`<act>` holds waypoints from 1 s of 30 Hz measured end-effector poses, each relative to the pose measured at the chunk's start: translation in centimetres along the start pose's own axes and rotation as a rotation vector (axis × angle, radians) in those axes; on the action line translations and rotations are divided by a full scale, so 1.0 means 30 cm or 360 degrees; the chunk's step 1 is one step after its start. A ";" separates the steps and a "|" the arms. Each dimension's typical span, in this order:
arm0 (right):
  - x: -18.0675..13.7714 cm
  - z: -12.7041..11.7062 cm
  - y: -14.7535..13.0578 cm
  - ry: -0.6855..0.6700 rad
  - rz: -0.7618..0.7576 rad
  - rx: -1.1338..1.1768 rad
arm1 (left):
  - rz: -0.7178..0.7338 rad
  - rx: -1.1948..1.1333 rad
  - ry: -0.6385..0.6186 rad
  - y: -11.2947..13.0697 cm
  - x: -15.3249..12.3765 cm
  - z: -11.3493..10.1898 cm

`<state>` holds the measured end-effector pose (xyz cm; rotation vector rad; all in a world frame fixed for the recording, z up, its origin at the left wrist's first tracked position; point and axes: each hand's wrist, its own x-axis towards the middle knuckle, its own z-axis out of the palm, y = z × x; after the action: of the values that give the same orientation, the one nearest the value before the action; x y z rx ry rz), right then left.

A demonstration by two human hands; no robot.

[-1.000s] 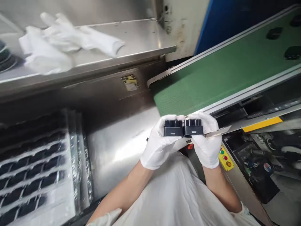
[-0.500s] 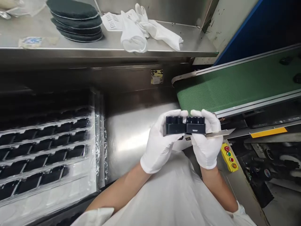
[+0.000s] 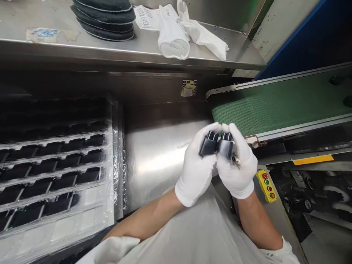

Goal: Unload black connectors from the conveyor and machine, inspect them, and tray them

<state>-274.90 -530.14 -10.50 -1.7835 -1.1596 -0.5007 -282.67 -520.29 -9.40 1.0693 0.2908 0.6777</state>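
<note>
Both hands wear white gloves and are raised close together over a steel worktop [image 3: 154,157]. My left hand [image 3: 196,168] is closed around a small black plastic part [image 3: 209,143]. My right hand [image 3: 238,167] grips a second black plastic part [image 3: 226,146], and a thin metal tool [image 3: 235,160] shows between its fingers. The two parts touch side by side, their narrow ends turned toward me. A clear tray [image 3: 55,172] with rows of the same black parts lies to the left.
A green conveyor belt [image 3: 277,102] runs off to the right, with more black parts far along it. A yellow button box [image 3: 266,185] sits below my right hand. On the upper steel shelf [image 3: 82,47] lie dark round pads [image 3: 106,16] and spare white gloves [image 3: 187,31].
The two parts have been rotated from broadside to end-on. My hands have closed in and risen slightly toward the belt's end. The view shifted a little to the left.
</note>
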 end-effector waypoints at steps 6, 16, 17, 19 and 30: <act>-0.034 0.021 0.035 -0.0166 -0.0007 -0.0044 | -0.0339 -0.0319 -0.0298 -0.018 0.005 -0.070; -0.110 0.035 0.015 -0.0177 0.0329 0.0327 | -0.0237 0.0143 -0.0513 -0.040 -0.051 -0.172; -0.113 0.037 0.011 -0.0148 0.0391 0.0370 | -0.0201 0.0198 -0.0526 -0.043 -0.054 -0.171; -0.114 0.041 0.000 -0.0068 0.0513 0.0475 | -0.0117 0.0273 -0.0512 -0.050 -0.059 -0.166; -0.107 0.053 -0.020 0.0115 0.0972 0.0855 | -0.0096 0.0269 -0.0149 -0.061 -0.072 -0.154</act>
<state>-277.15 -530.30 -13.35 -1.5164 -0.5689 0.1061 -286.10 -518.96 -13.39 1.2449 0.3019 0.5541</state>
